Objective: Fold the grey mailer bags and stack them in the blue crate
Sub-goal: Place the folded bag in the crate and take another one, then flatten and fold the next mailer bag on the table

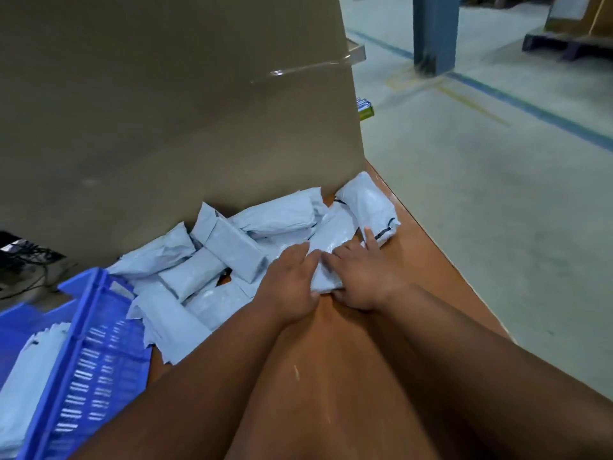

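- I judge the step in hand to be the fold: my left hand [292,287] and right hand [361,277] are together on one bag [326,252], palms down; fingers pressed on its near end, not wrapped round it so far as I can tell; whether the fold is made or only begun I cannot tell
- The bag lies on the table [331,360], under and just beyond both hands; its long axis runs from my fingertips away and to the right; the far end points at another mailer [368,204] just beyond my right forefinger
- More bags, the pile [229,247], lie left of my left hand against a cardboard wall [166,111]
- The crate [89,343] sits well left of my left arm and nearer me; a few bags already lie inside it
- Next, I think: finish the crease, close one hand on the folded bag, carry it left across my body to the crate; keep hold so the slick film does not spring open
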`<state>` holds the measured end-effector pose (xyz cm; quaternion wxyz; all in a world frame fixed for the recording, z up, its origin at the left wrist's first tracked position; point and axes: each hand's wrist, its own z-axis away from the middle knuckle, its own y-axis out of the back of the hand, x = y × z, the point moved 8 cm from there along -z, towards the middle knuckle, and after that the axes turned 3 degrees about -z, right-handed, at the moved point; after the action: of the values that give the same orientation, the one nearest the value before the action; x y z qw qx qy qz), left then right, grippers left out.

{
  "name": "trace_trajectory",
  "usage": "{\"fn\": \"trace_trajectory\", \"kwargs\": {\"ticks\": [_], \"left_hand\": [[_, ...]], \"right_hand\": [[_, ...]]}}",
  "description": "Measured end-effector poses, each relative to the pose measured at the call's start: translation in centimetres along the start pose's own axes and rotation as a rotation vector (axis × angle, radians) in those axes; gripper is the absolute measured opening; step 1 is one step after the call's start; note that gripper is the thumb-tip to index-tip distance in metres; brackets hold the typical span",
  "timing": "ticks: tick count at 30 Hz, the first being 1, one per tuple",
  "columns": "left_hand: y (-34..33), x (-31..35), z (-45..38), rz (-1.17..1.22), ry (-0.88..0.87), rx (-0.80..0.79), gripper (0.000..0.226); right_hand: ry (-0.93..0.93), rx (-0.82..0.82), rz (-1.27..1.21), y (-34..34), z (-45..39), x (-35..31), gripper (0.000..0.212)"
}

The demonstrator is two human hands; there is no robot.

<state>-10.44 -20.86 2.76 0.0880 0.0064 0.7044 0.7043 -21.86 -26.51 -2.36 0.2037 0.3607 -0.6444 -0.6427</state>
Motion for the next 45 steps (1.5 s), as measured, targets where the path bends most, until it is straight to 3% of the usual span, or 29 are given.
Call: {"fn": "trace_trajectory", "kwargs": {"ticks": [4, 8, 15, 23, 28, 32, 39, 45], "left_hand": [[-2.3, 0.1, 3.4, 0.064, -0.157, 0.038, 0.084], [-5.7, -0.4, 11.2, 0.148, -0.098, -0.026, 0.094], [-7.9, -1.8, 22.3, 0.146, -0.107, 0.158, 0.084], [-9.4, -2.5, 30.6, 0.217, -0.05, 0.192, 0.085], [-9.4, -2.1, 31.7, 0.226, -0.024, 0.247, 0.084], [-9.9, -2.8, 29.6, 0.194, 0.012, 0.19, 0.087], [-9.8, -3.5, 28.9, 0.121, 0.056, 0.076, 0.086], [-7.8, -2.6, 29.7, 0.176, 0.119, 0.155, 0.07]], "right_hand": [[0.167, -0.039, -0.052, -1.8, 3.4, -4.9, 0.074], [0.218, -0.061, -0.116, -3.9, 7.2, -9.2, 0.077], [0.255, -0.081, -0.116, -5.1, 12.0, -17.2, 0.078], [0.241, -0.163, -0.129, -6.8, 16.1, -23.7, 0.074], [0.08, -0.14, -0.035, -6.6, 17.0, -25.1, 0.061], [-0.033, -0.151, 0.048, -6.9, 15.6, -24.9, 0.061], [-0.01, -0.21, 0.039, -6.6, 14.0, -23.9, 0.07], [-0.146, -0.056, -0.108, -3.9, 14.9, -20.9, 0.069]]}}
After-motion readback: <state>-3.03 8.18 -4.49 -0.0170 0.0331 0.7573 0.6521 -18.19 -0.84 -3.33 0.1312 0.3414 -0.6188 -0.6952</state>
